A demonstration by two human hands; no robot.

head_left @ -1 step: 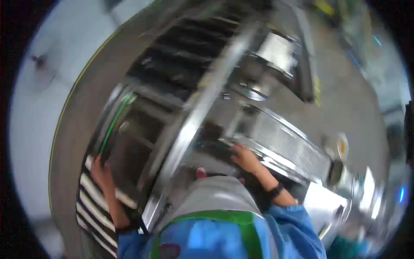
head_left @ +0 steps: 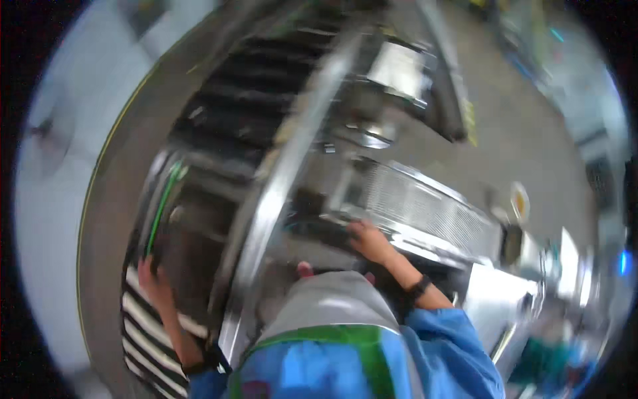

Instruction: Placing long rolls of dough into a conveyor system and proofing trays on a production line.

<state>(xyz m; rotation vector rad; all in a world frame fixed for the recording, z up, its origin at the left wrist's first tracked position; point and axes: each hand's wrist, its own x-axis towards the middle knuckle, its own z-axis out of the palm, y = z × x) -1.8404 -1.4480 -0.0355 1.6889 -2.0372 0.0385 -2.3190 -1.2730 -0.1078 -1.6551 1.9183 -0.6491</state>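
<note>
My left hand (head_left: pixel 157 287) hangs at the left, fingers stretched out and slightly apart, with nothing visible in it. Below it lies a black-and-white striped surface (head_left: pixel 149 336); a thin green strip (head_left: pixel 159 209) runs along the dark equipment just ahead of its fingers. My right hand (head_left: pixel 370 241) has loosely bent fingers and holds nothing I can see. It appears beside the near edge of a perforated metal panel (head_left: pixel 432 213); blur hides whether they touch. Motion smears both hands.
A long metal rail (head_left: pixel 282 179) runs diagonally between my hands. Beyond its left side is a row of black ridged sections (head_left: pixel 246 93). Ahead on the right stands equipment with a white panel (head_left: pixel 397 68). A white box-like surface (head_left: pixel 498 292) is beside my right arm.
The surroundings have shifted left in the view, as the camera turned or moved. My left hand sits slightly lower; my right hand is slightly farther left. Neither has visibly taken hold of anything.
</note>
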